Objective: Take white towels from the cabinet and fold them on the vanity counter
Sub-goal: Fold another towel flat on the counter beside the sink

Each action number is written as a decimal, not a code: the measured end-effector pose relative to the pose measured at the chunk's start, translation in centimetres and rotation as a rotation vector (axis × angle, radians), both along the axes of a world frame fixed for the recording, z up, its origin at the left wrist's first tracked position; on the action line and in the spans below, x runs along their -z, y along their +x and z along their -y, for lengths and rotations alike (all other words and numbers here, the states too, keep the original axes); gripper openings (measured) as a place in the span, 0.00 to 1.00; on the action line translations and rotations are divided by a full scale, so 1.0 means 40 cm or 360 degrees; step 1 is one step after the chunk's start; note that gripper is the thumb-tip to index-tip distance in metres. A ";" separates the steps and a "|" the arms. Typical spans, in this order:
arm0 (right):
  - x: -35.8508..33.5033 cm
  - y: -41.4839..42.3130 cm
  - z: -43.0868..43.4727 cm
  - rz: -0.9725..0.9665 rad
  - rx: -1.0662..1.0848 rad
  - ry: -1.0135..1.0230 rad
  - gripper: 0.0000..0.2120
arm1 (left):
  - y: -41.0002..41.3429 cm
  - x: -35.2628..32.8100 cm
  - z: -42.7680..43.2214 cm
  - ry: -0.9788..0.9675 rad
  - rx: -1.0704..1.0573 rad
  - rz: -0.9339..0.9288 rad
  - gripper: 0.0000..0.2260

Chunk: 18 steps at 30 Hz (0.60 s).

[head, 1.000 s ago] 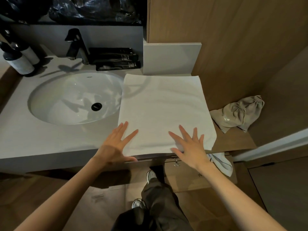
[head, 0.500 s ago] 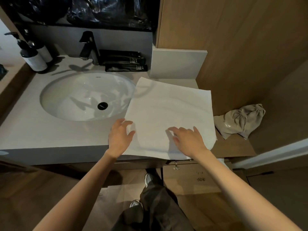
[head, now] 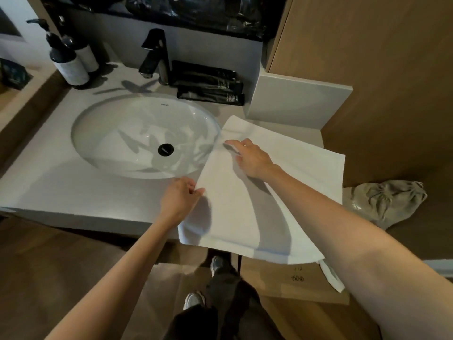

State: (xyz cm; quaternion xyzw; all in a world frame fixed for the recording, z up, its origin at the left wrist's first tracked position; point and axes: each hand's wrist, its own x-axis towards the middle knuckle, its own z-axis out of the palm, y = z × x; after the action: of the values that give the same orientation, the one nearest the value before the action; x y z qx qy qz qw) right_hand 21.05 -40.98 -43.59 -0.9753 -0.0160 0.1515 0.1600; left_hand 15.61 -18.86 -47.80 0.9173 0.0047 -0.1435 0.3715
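Head view: a person stands at a bathroom vanity, both bare arms reaching forward over it.
Worktop (head: 49,187): pale stone, with an oval basin set into its left half.
Wall panel (head: 367,57): brown wood, rising on the right behind the worktop.
Towel (head: 245,217): white and spread flat on the right part of the worktop, lying askew. Its left edge runs just beside the basin's rim and its near edge hangs past the worktop's front.
Basin (head: 110,143): white and glossy, with a black drain (head: 166,149) at its bottom.
Box (head: 294,283): brown cardboard on the floor below the towel. A strip of white cloth (head: 331,276) hangs in front of it.
Cloth bag (head: 387,202): beige with a drawstring, crumpled on a wooden ledge right of the towel.
Tubes (head: 208,87): black, stacked flat behind the basin, just right of the tap.
Bottles (head: 68,62): two dark pump bottles with pale labels at the worktop's far left corner.
Tap (head: 155,55): black, standing behind the basin.
Right grip (head: 252,158): on the towel near its far left edge, fingers bent toward the cloth. Blur hides whether they pinch it.
Left grip (head: 180,200): thumb and curled fingers pinch the towel's left edge partway along.
Shoes (head: 193,300): pale, on the wooden floor below dark trousers.
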 end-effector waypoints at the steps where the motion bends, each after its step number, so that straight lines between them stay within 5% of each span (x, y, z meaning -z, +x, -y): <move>1: 0.006 0.017 0.005 -0.0025 -0.0028 -0.0056 0.24 | 0.010 0.006 0.004 0.0017 0.0003 0.0007 0.14; 6: 0.020 0.045 0.053 -0.0103 -0.0035 -0.0176 0.23 | 0.063 0.000 0.023 0.0244 0.0013 -0.0015 0.09; 18: 0.009 -0.142 0.233 -0.0281 0.0771 -0.0090 0.26 | 0.275 -0.050 0.263 0.0553 0.0513 0.0167 0.09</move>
State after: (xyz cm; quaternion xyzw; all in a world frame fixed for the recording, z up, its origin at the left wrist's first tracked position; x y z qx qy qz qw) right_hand 15.36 -50.31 -43.96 -0.9378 0.2362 0.1936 0.1651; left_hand 26.63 -29.38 -45.79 0.9625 -0.1365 -0.1500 0.1802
